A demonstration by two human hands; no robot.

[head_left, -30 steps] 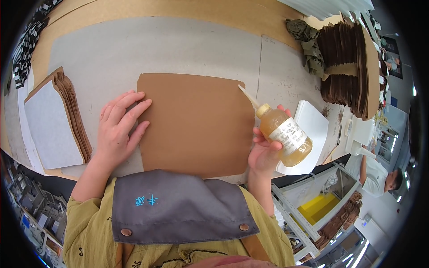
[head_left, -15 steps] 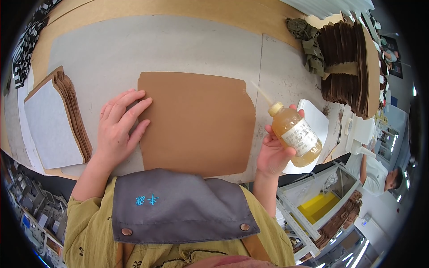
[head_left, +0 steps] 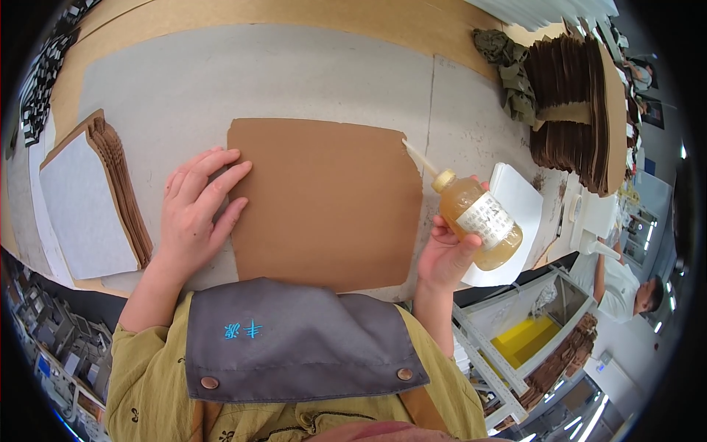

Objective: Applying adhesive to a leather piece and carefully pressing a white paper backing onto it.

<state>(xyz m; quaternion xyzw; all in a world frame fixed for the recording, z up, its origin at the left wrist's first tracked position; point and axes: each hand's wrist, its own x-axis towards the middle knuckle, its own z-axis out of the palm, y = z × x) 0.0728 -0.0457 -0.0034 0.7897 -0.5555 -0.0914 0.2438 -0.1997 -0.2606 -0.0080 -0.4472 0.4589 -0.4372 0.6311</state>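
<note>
A brown sheet [head_left: 324, 206], like leather or thick board, lies flat on the grey work surface in front of me. My left hand [head_left: 202, 195] rests at its left edge with fingers apart, index fingertip and thumb touching the margin. In my right hand [head_left: 445, 254] is a clear squeeze bottle [head_left: 482, 221] of amber liquid, with a white label, yellowish cap and long thin nozzle. It tilts up and to the left, and the nozzle tip reaches the sheet's upper right corner. Whether liquid is coming out cannot be seen.
Brown pieces topped by a white sheet [head_left: 88, 210] are stacked at the left. White paper [head_left: 515, 199] lies behind the bottle. At the far right stand a tall bundle of brown pieces [head_left: 567, 110] and a crumpled olive cloth [head_left: 508, 66]. A person [head_left: 622, 287] is beyond the table.
My right hand has moved the bottle slightly left and down, bringing the nozzle tip from beside the sheet to its upper right corner. My left hand and the sheet have stayed put.
</note>
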